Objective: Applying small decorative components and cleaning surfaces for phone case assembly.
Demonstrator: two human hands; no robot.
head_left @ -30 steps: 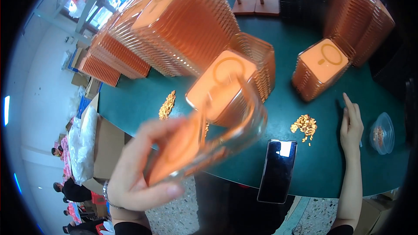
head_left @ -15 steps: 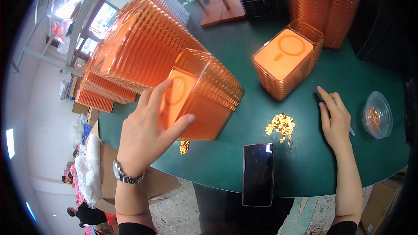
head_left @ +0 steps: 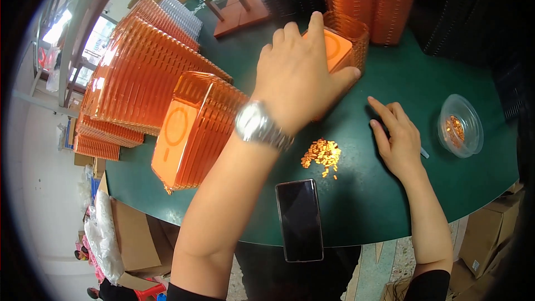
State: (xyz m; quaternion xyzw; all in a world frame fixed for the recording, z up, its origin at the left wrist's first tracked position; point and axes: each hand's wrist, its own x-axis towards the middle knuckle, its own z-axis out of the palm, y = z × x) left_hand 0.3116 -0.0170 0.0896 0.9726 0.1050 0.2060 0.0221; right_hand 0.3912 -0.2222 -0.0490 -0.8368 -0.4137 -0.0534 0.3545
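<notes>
My left hand (head_left: 295,72), with a metal watch (head_left: 257,124) on its wrist, reaches over a short stack of translucent orange phone cases (head_left: 341,50). Its fingers and thumb are spread, hiding much of that stack; whether they touch it I cannot tell. The top case has a ring mark on its orange face. Another stack of orange phone cases (head_left: 177,125) stands beyond my left forearm. My right hand (head_left: 400,139) rests on the green table with fingers apart and nothing in it. Between the hands lies a pile of small shiny gold pieces (head_left: 322,155).
A dark-screened phone (head_left: 300,220) lies at the near table edge. At right stands a clear plastic bowl (head_left: 472,112) holding small gold-orange pieces (head_left: 455,130). Tall case stacks (head_left: 145,72) rise at left and behind. A reddish board with posts (head_left: 239,14) is at the back.
My left hand has gone from the left stack to the short stack on the right. The view has shifted, so the table things appear further left. My right hand stays on the table.
</notes>
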